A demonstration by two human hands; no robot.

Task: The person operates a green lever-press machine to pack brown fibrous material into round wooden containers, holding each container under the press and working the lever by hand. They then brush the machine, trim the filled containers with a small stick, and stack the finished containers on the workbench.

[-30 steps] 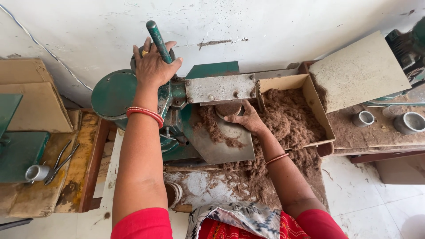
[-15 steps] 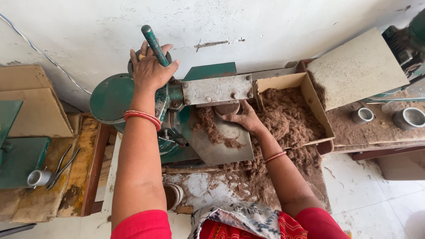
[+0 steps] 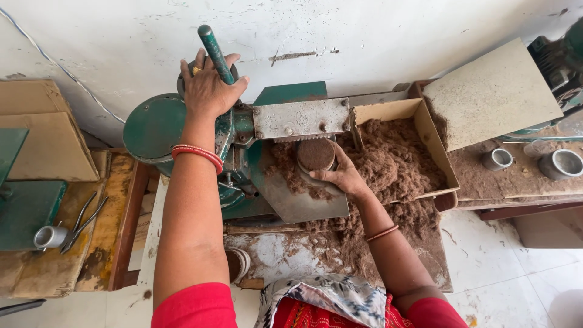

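Seen from above, at a green press set against a white wall. Left hand wrapped shut around the green lever, fingers over the top and thumb alongside, arm straight and locked for leverage; red bangles at the wrist. Right hand lower and to the right, partly closed, fingers curled against the rim of a round metal cup packed level with brown fibre. Cup standing on the grey tray directly under the bolted metal plate, so in line with the pressing part above (hand steadying it from the side, clear of the top). Loose fibre heaped in an open cardboard box just beside the tray, within easy reach of that right hand, more of it spilled over the bench below. A cardboard sheet leaning over the box's far end. Two empty metal cups farther right on a dusty shelf, well apart from the press. At far left, pliers and a small metal tube lying on a worn wooden surface, beside stacked cardboard. Red sleeves and a patterned scarf at the bottom edge.
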